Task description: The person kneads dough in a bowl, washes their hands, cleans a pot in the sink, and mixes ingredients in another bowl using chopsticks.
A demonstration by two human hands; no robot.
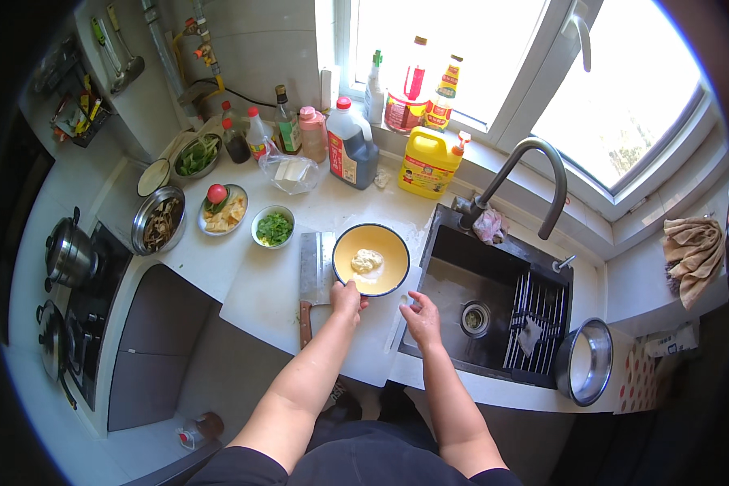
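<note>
A yellow bowl with a dark rim (396, 267) sits on the white cutting board (255, 296), with a pale lump of dough (367, 261) and some white powder or liquid inside. At its near left rim, my left hand (347, 300) grips the bowl, thumb inside the edge. My right hand (421, 318) hovers between the bowl and the sink (454, 271), fingers apart. A small pale spot shows at its fingertips; I cannot make out what it is. Just left of the bowl lies a cleaver (316, 271), its wooden handle toward me.
Chopped greens fill a small bowl (256, 229) to the left. Beyond it are a plate of sliced food (225, 217) and a steel bowl (142, 243). Bottles and a yellow jug (429, 164) line the back. A faucet (560, 182) arches over the sink; a metal bowl (571, 381) stands at right.
</note>
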